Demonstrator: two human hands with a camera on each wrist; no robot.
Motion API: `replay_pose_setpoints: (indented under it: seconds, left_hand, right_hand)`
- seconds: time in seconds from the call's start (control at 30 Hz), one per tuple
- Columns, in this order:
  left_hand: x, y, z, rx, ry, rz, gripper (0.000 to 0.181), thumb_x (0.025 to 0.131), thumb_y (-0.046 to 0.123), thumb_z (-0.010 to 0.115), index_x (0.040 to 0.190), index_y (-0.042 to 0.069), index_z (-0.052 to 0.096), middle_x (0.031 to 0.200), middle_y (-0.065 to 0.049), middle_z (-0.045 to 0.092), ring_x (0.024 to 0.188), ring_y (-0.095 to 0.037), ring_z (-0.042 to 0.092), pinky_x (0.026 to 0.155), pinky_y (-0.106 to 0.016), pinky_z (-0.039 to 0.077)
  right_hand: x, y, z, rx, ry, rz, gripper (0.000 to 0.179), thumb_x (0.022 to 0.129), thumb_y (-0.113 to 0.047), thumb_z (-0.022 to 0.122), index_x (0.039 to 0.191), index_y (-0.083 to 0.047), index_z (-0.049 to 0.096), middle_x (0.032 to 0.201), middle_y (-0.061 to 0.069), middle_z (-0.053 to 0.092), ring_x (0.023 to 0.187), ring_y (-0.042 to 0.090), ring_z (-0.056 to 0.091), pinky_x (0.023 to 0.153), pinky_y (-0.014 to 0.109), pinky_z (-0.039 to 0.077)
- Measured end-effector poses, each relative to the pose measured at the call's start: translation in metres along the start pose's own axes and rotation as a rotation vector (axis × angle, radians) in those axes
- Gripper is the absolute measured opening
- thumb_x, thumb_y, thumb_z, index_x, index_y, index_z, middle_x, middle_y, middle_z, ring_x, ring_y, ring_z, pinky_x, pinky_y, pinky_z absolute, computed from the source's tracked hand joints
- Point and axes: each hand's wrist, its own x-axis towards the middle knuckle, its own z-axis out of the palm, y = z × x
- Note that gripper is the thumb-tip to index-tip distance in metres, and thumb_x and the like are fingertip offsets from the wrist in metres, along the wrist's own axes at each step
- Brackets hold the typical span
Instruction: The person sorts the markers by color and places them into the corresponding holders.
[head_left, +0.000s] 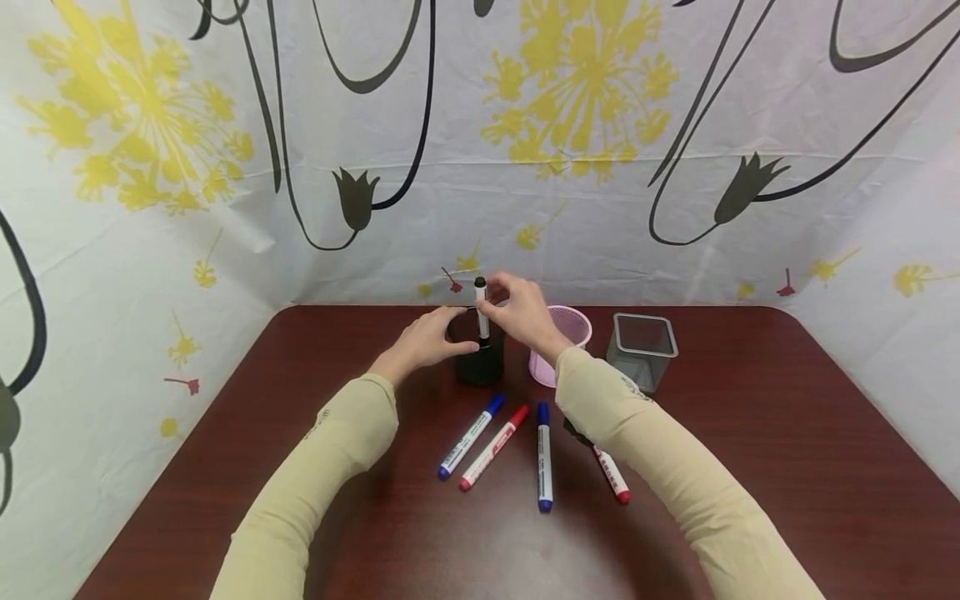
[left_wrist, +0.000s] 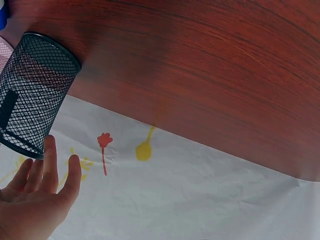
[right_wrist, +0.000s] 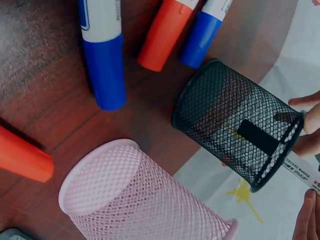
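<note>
A black mesh pen holder [left_wrist: 37,85] stands upright on the table. My left hand [head_left: 427,337] holds it at the rim, thumb on the near side and fingers toward the far side; one fingertip meets the rim in the left wrist view. Between thumb and fingers, my right hand [head_left: 519,310] pinches a whiteboard marker [head_left: 482,304] with a white barrel and black ends. The marker is upright, its black lower end [right_wrist: 257,136] showing through the mesh inside the holder, above the bottom.
Right of the black holder stand a pink mesh holder [head_left: 573,321] and a square grey mesh holder [head_left: 637,367]. Nearer lie two blue markers [head_left: 472,435] [head_left: 544,458] and two red ones [head_left: 495,447] [head_left: 613,475]. A patterned cloth [head_left: 442,150] hangs behind the table.
</note>
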Motion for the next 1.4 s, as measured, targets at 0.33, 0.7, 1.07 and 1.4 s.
replay_pose_setpoints:
  seconds: [0.33,0.7,1.07,1.4]
  left_hand:
    - [-0.002,0.002,0.000,-0.013,0.008,0.006,0.070,0.078,0.048,0.061,0.133,0.011,0.038,0.131,-0.009,0.040,0.116,-0.025,0.040,0.089,-0.045,0.035]
    - [-0.002,0.001,0.000,0.002,0.009,0.010,0.071,0.078,0.050,0.059,0.133,0.011,0.038,0.132,-0.009,0.039,0.117,-0.026,0.039,0.089,-0.045,0.035]
    - [-0.003,0.002,0.000,-0.003,0.002,0.015,0.071,0.079,0.048,0.059,0.134,0.010,0.037,0.132,-0.010,0.039,0.116,-0.027,0.039,0.089,-0.046,0.035]
    - [-0.004,0.002,0.000,-0.003,0.007,0.018,0.071,0.078,0.049,0.060,0.133,0.010,0.038,0.132,-0.010,0.039,0.116,-0.027,0.039,0.089,-0.046,0.034]
  right_hand:
    - [-0.006,0.007,0.010,0.026,-0.030,0.037,0.029,0.079,-0.018,0.065,0.103,-0.002,0.059,0.089,0.007,0.063,0.079,0.016,0.059,0.068,0.029,0.047]
    - [-0.010,0.013,0.015,0.015,-0.037,0.057,0.028,0.078,-0.017,0.066,0.101,-0.002,0.059,0.084,0.006,0.064,0.076,0.015,0.060,0.067,0.029,0.046]
    - [-0.014,0.017,0.020,0.039,-0.042,0.061,0.029,0.077,-0.014,0.066,0.102,-0.001,0.059,0.087,0.008,0.064,0.079,0.016,0.060,0.068,0.028,0.047]
    - [-0.016,0.017,0.020,0.034,-0.047,0.074,0.029,0.078,-0.015,0.066,0.102,0.000,0.059,0.089,0.009,0.063,0.080,0.016,0.060,0.068,0.028,0.047]
